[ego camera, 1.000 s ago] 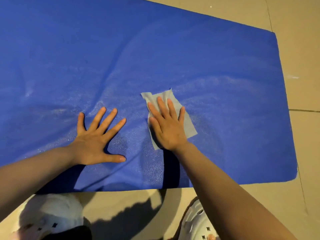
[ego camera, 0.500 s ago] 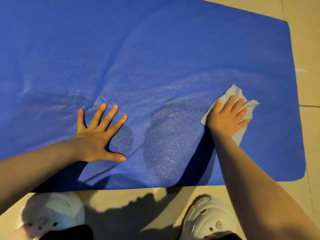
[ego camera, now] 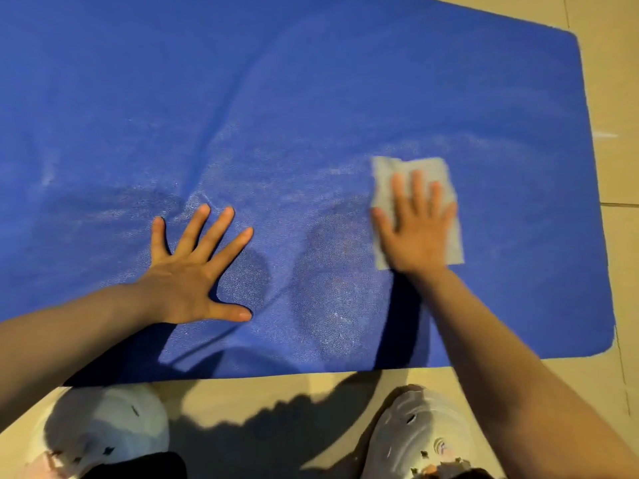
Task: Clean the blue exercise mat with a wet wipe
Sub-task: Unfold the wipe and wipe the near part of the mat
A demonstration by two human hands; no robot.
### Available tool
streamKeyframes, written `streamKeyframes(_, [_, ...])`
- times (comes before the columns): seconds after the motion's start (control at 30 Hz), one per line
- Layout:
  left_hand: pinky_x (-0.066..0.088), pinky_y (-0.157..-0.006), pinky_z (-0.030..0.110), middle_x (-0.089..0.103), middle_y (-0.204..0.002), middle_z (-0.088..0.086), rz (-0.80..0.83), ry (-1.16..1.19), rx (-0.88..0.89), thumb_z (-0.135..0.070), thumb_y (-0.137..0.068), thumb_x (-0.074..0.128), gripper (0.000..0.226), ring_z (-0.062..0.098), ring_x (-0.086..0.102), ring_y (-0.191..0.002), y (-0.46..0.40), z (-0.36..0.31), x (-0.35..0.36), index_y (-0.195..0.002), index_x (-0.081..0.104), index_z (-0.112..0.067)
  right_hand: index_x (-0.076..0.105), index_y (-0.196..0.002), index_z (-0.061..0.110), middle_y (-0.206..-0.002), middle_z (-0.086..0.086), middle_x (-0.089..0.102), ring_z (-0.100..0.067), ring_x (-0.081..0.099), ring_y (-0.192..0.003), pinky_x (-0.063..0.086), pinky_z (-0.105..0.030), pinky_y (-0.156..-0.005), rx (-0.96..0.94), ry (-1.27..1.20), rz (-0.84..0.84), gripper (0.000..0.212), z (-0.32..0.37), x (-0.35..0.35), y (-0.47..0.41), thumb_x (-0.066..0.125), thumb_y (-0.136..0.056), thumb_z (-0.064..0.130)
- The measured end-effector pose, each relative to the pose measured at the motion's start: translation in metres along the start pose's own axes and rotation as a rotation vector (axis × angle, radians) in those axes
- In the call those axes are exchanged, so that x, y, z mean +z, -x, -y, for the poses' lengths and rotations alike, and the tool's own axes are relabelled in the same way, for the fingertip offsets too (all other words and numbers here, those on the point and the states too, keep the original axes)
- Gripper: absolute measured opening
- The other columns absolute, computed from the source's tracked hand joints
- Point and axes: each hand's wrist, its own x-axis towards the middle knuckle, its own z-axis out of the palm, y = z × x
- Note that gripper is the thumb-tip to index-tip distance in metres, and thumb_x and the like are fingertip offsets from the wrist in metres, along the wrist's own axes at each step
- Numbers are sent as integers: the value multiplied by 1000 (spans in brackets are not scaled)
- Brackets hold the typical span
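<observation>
Blue mat: the blue exercise mat [ego camera: 311, 98] lies spread on the tiled floor [ego camera: 615, 81], and from my head view it fills most of the picture; its near edge runs just in front of my feet, and its right end with rounded corners sits on the right.
Mat surface: I see soft wrinkles near the middle and a pale, speckled sheen across the near half.
Wet wipe: the wet wipe [ego camera: 432, 174] lies unfolded and flat on the right part of the mat, short of the right end; it is blurred.
Right hand: my right hand [ego camera: 416, 233] lies palm-down on the wipe with fingers straight and close together, pressing it to the mat; nothing is curled round it.
Left hand: my left hand [ego camera: 193, 271] is flat on the mat near the near edge, fingers spread wide, thumb out, holding nothing.
Spacing: the hands are well apart, the left one nearer to me.
Feet: two pale shoes [ego camera: 415, 440] stand on the floor just beside the near edge.
Shadows: my arms cast dark shadows on mat and floor.
</observation>
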Motion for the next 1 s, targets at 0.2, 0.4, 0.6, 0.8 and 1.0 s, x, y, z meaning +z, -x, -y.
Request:
streamKeyframes(0.2, [-47, -83, 48, -56, -138, -21, 67, 5, -16, -109, -32, -6, 114, 10, -55, -127, -1, -5, -11, -125, -47, -59, 7, -157, 28, -165, -4, 0, -33, 0, -150, -2, -59, -118, 676, -71, 13, 61, -58, -23, 39, 25, -103, 50])
streamKeyframes(0.4, [-45, -80, 52, -64, -130, -16, 225, -29, -22, -106, -18, -15, 122, 12, -65, -113, 0, -11, -25, -122, -52, -53, 26, -155, 22, -162, -9, 22, -43, 17, -147, 8, -75, -109, 391, -35, -72, 65, 85, 16, 79, 27, -99, 56])
streamKeyframes(0.6, [-35, -93, 56, -61, -131, -21, 288, 58, -15, -110, -16, 4, 133, 11, -62, -116, 6, -12, -38, -128, -43, -57, 32, -153, 26, -161, -6, 26, -40, 19, -147, 13, -70, -109, -189, 7, 56, 64, 142, 29, 162, 24, -99, 59])
streamKeyframes(0.8, [-24, -103, 69, -65, -123, -22, 386, 50, -7, -107, -3, 28, 148, 12, -62, -112, 7, -11, -49, -120, -48, -58, 13, -155, 32, -164, -4, 10, -27, 12, -150, 3, -61, -115, 163, -6, 99, 80, 5, 5, 140, 6, -87, 73])
streamKeyframes(1.0, [-23, -102, 70, -67, -124, -18, 355, 4, -24, -104, -13, 36, 146, 13, -66, -109, 5, -13, -41, -119, -53, -54, 38, -150, 12, -153, -25, 35, -52, 35, -135, 29, -77, -98, 650, -62, 53, 75, -42, -3, 152, 13, -98, 61])
